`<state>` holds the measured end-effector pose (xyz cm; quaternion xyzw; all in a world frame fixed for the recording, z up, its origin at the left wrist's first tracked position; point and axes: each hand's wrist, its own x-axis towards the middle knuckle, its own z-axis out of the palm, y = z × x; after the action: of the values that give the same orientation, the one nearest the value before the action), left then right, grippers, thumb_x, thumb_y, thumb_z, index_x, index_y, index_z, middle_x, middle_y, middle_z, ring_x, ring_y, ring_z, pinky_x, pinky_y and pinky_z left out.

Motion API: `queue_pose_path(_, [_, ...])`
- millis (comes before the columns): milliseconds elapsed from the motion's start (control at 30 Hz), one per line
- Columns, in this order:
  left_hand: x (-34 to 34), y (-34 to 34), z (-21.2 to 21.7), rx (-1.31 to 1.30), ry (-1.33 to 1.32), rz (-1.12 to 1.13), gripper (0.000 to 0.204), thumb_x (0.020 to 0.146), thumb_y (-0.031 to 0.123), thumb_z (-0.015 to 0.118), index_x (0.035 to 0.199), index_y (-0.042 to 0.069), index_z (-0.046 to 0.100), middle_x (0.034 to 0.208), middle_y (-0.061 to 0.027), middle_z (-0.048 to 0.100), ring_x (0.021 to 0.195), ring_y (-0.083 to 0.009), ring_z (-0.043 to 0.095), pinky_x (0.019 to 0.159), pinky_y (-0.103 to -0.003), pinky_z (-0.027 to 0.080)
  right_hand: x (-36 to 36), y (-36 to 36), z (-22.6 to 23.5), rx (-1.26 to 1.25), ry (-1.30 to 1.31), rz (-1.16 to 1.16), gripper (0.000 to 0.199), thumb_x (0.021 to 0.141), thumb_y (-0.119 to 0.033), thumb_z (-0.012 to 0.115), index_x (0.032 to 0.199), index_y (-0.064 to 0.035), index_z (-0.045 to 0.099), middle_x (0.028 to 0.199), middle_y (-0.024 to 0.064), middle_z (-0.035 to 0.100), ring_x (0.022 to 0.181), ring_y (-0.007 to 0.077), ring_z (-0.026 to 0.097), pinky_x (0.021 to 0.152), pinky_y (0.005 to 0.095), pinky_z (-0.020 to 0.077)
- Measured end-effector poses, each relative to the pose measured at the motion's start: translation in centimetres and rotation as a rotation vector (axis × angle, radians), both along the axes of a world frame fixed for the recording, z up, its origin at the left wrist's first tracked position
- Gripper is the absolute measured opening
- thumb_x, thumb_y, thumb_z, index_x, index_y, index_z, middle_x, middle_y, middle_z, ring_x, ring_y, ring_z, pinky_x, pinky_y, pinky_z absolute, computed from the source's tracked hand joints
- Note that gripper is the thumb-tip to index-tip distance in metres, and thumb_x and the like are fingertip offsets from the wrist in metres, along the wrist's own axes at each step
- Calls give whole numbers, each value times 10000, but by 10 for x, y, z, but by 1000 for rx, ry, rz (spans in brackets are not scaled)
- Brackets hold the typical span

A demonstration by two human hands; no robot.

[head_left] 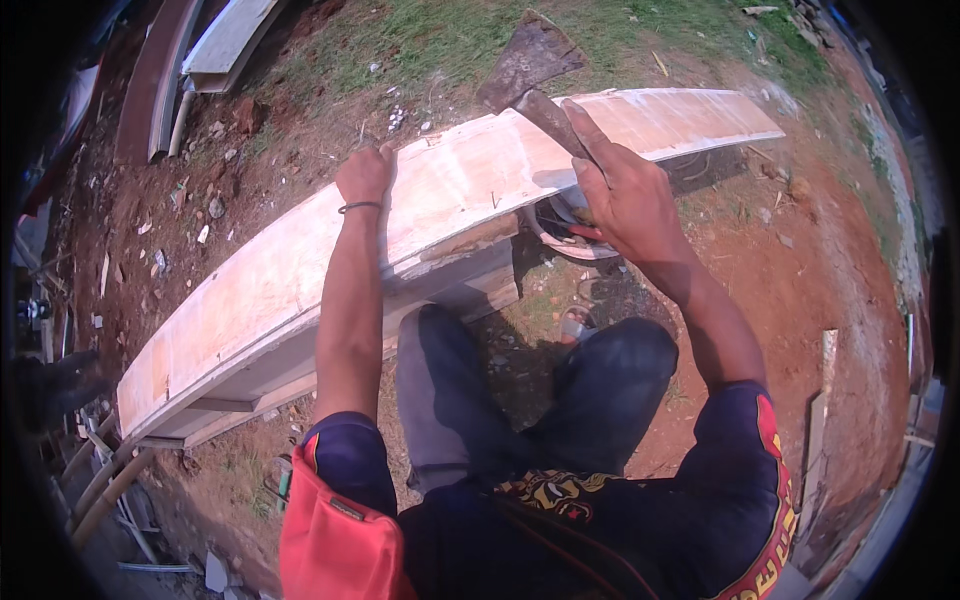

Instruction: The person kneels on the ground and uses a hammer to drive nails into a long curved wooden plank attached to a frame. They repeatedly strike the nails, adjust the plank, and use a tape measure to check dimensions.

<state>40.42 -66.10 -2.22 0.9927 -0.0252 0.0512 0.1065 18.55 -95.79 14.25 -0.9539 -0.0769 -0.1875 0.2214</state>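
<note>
A long, pale wooden panel (pixel 450 185) with a frame of boards beneath it stretches across in front of me. My left hand (pixel 365 175) is closed over its far edge, fingers curled out of sight. In my right hand (pixel 628 195) is a hatchet (pixel 545 115), gripped by its handle above the panel. Its broad head is dark and rusty and points away from me. A bent nail (pixel 493 200) sticks up near the panel's near edge, between my two hands.
Beneath the panel, right of centre, lies a round basin-like container (pixel 570 235), partly hidden. More beams (pixel 225 50) rest at the upper left. Bamboo poles (pixel 110 490) stand by the panel's left end. Planks (pixel 820 400) lie on the red soil at right.
</note>
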Motion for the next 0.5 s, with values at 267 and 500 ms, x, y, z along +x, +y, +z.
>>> queue_pose_path(267, [14,-4,3,14,4,7,572,922,525,437,892,35,730,885,-261,678,883,-425,663,782,-508,523,19,5,17,-139,354,73,480,934,-258,527,1398,-143,476,691,250,623,656,424,622,621,519,492])
queue_pose_path(500, [11,-6,2,25,-2,31,542,931,475,430,864,32,736,862,-227,692,847,-406,676,754,-480,537,22,6,7,-305,566,208,521,935,-230,532,1439,-168,414,692,215,627,640,400,622,603,505,485])
